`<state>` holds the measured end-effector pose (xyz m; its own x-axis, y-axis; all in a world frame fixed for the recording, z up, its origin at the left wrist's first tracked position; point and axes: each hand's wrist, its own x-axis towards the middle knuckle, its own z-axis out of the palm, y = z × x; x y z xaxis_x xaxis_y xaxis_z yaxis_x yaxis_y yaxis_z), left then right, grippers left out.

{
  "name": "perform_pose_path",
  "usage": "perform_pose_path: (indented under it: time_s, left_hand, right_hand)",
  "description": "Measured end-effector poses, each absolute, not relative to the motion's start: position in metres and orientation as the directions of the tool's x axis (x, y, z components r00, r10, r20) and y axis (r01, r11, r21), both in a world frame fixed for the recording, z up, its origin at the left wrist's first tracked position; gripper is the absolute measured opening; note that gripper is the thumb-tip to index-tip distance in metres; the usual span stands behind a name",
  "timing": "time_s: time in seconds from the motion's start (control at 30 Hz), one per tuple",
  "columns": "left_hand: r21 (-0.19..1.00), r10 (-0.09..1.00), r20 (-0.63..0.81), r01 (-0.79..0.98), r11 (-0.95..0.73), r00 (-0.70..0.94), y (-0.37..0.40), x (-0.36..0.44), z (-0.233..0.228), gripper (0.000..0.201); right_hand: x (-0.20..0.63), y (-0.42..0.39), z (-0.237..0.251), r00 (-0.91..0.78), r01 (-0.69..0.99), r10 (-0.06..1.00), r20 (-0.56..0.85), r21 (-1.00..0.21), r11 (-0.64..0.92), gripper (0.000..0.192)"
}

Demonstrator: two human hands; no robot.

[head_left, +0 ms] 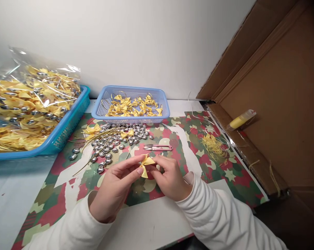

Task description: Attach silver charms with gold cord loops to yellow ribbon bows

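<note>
**Desk:** What is filling the frame, biggest first?

**Photographer:** A brown corrugated cardboard box [281, 104] is standing open along the right, with a yellow tube of glue [240, 120] lying on its flap. At far left a teal plastic basket [68, 128] is holding a clear bag of yellow ribbon bows [29, 100]. A camouflage-patterned paper mat [188, 146] is covering the white surface [6, 201]. At the back a smaller pale blue mesh basket [102, 104] is carrying more bows, and just in front of it silver heart-shaped beads [112, 140] are lying scattered, with pink thread snips [158, 148] beside them.

**Desk:** And the hands?

**Photographer:** The left hand [112, 189] and right hand [169, 177] are meeting over the middle of the mat, both pairs of fingers pinching one small yellow satin bow [146, 165], held just above the mat.

**Desk:** Anything looking risky?

**Photographer:** I'd judge the bow is slippery and tiny; a loosening pinch could be letting it drop among the beads, and a sleeve brushing forward could be rolling beads off the mat.
</note>
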<state>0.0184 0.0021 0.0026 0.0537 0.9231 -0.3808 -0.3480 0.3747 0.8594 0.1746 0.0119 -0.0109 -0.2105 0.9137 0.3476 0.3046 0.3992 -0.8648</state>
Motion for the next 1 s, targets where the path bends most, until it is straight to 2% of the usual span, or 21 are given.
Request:
perform_pose_path:
  time_s: [0.2,0.43,0.67,1.0]
  left_hand:
    - [0.824,0.896,-0.432,-0.358,0.440,0.106,0.003,0.017,-0.003,0.039]
    - [0.669,0.809,-0.565,-0.484,0.565,0.164,0.004,0.018,0.006,0.041]
    - [0.556,0.813,-0.559,-0.654,0.514,0.163,0.006,0.018,0.008,0.043]
    - [0.520,0.796,-0.581,-0.674,0.524,0.170,0.006,0.017,0.010,0.048]
  right_hand:
    - [0.174,0.009,-0.008,-0.199,0.295,0.924,0.326,-0.879,0.374,0.021]
    - [0.173,0.008,-0.005,-0.193,0.274,0.913,0.359,-0.874,0.402,0.019]
    - [0.175,0.007,-0.007,-0.190,0.238,0.897,0.399,-0.868,0.437,0.017]
    - [0.175,0.006,-0.007,-0.194,0.233,0.887,0.418,-0.859,0.456,0.017]
